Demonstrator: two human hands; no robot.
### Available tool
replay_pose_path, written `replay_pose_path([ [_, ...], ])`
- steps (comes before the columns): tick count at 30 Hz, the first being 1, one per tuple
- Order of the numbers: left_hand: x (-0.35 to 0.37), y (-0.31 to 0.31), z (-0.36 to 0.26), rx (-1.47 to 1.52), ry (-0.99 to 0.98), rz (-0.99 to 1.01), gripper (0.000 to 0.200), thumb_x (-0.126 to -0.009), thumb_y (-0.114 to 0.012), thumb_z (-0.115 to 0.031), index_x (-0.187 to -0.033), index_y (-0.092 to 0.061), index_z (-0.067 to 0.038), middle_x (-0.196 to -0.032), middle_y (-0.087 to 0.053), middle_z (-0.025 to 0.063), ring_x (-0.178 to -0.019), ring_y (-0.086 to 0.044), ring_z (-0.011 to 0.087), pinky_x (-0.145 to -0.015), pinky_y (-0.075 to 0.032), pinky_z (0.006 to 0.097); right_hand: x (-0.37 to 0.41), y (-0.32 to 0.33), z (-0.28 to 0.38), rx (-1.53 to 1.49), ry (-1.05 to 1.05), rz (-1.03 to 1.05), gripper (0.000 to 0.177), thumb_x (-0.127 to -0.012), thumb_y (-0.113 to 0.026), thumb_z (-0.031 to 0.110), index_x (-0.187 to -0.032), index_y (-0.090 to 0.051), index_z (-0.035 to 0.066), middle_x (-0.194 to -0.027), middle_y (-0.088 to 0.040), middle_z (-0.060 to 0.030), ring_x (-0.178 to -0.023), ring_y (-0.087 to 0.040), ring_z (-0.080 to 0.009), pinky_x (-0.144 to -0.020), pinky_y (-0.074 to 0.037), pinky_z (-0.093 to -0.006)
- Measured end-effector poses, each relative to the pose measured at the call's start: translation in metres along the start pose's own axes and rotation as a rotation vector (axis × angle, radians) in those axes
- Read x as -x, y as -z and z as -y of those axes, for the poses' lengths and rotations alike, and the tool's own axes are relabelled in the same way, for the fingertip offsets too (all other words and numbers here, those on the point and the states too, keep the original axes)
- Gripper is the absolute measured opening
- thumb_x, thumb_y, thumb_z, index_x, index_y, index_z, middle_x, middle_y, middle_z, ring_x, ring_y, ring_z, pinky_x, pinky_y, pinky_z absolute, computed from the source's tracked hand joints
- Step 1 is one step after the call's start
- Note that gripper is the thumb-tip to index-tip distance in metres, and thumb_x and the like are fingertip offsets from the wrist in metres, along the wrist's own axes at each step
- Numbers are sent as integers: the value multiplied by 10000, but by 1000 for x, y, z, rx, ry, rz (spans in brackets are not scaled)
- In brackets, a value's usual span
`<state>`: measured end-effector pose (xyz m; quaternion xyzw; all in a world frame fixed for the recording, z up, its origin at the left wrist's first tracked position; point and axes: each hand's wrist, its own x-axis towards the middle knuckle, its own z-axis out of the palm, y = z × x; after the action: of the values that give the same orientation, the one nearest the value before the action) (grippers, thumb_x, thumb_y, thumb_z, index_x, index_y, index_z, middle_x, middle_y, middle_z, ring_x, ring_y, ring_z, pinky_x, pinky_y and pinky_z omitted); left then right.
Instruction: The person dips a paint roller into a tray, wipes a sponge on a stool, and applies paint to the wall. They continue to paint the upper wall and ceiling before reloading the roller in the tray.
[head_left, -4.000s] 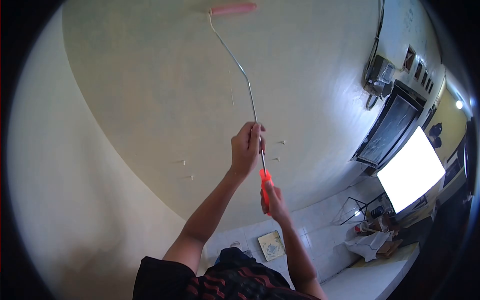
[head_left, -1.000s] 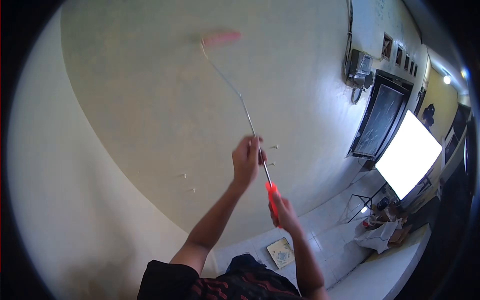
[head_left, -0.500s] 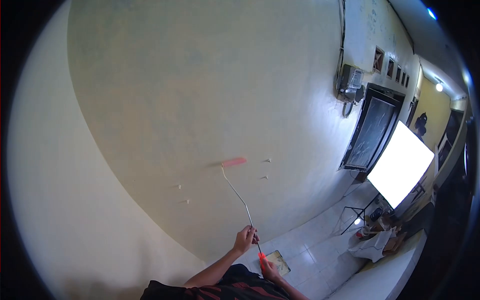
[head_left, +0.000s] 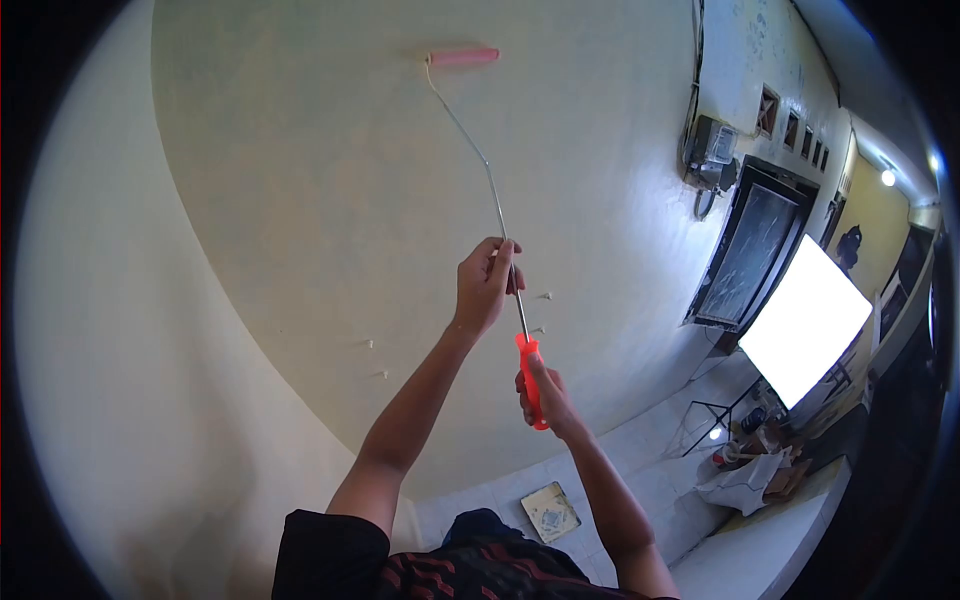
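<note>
A paint roller with a pink sleeve [head_left: 464, 57] rests against the pale wall [head_left: 300, 180], high up. Its thin bent metal rod [head_left: 487, 163] runs down to an orange-red handle [head_left: 531, 380]. My left hand [head_left: 487, 285] is closed around the rod, partway along it. Lower down, my right hand [head_left: 547, 392] grips the handle. Small pale pegs stick out of the wall on both sides, among them one peg [head_left: 545, 296] to the right of my left hand and another [head_left: 369, 344] further left.
A paint-marked square tray [head_left: 550, 512] lies on the tiled floor [head_left: 640, 520]. To the right are a bright light panel [head_left: 806, 322] on a stand, a white sack [head_left: 745, 483], a window [head_left: 745, 255] and an electric meter [head_left: 712, 150]. Another wall [head_left: 100, 300] adjoins at left.
Both hands have risen, and the roller has moved a long way up the wall. My arms are now stretched out, and more of the floor tray shows.
</note>
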<state>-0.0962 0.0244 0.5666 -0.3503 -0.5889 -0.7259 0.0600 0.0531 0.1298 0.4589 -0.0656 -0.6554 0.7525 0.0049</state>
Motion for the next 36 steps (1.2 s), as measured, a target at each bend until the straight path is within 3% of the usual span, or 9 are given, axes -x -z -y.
replay_pose_path([
  [3, 16, 1, 5, 47, -3, 31, 320, -1098, -489, -312, -1035, -598, -17, -662, -623, 44, -573, -583, 96, -583, -454, 234, 9, 5, -18, 25, 28, 5, 682, -1004, -411, 712, -806, -532, 70, -557, -479, 5, -437, -481, -111, -427, -408, -287],
  [7, 90, 9, 37, 204, 180, 82, 341, -1098, -493, -331, -1026, -613, -20, -698, -637, 41, -617, -604, 91, -593, -458, 241, 32, 12, -109, -7, -12, -15, 651, -1016, -456, 661, -821, -586, 53, -594, -529, -7, -468, -518, -115, -449, -422, -288],
  [14, 185, 37, 52, 146, 241, -26, 338, -1102, -488, -323, -1050, -626, -19, -702, -632, 29, -648, -615, 79, -613, -467, 230, 51, -8, -193, -111, -60, 269, 581, -1034, -497, 581, -905, -608, 26, -642, -573, -37, -513, -560, -136, -502, -460, -289],
  [21, 152, 87, 32, 3, 191, -243, 327, -1103, -481, -297, -1000, -631, -25, -648, -570, -4, -555, -531, 50, -524, -412, 222, 10, -71, -168, -292, -162, 438, 515, -1057, -493, 513, -924, -567, 21, -663, -562, -63, -575, -599, -168, -539, -492, -325],
  [23, 132, 99, 27, 1, 140, -240, 327, -1103, -479, -294, -983, -626, -27, -622, -531, -17, -523, -493, 43, -489, -382, 221, -5, -94, -165, -260, 66, 447, 504, -1062, -485, 502, -894, -543, 31, -673, -557, -75, -600, -617, -200, -556, -511, -354],
  [27, 82, 108, -4, -79, -21, -289, 333, -1104, -474, -286, -936, -609, -31, -557, -428, -48, -448, -399, 30, -413, -299, 222, -16, -137, -95, -430, 14, 439, 506, -1059, -484, 508, -877, -523, 37, -661, -554, -88, -608, -628, -227, -537, -516, -375],
  [30, 49, 107, -47, -111, -68, -297, 331, -1103, -471, -289, -925, -585, -35, -550, -416, -56, -439, -374, 24, -407, -270, 216, -13, -154, -37, -483, -48, 415, 552, -1045, -446, 545, -833, -514, 39, -644, -546, -115, -517, -563, -238, -485, -477, -376],
  [32, 45, 112, -54, -113, -91, -278, 333, -1104, -469, -293, -921, -584, -38, -548, -412, -58, -441, -366, 20, -404, -260, 216, -13, -157, -19, -516, -146, 577, 540, -1027, -442, 570, -844, -496, 64, -604, -514, -98, -449, -494, -215, -439, -428, -346],
  [36, 87, 107, -5, -28, 3, -330, 331, -1101, -474, -289, -901, -571, -44, -553, -369, -77, -445, -324, 9, -415, -247, 223, -6, -152, -96, -637, -224, 555, 497, -1018, -464, 553, -854, -495, 85, -532, -459, -51, -382, -422, -175, -394, -368, -318],
])
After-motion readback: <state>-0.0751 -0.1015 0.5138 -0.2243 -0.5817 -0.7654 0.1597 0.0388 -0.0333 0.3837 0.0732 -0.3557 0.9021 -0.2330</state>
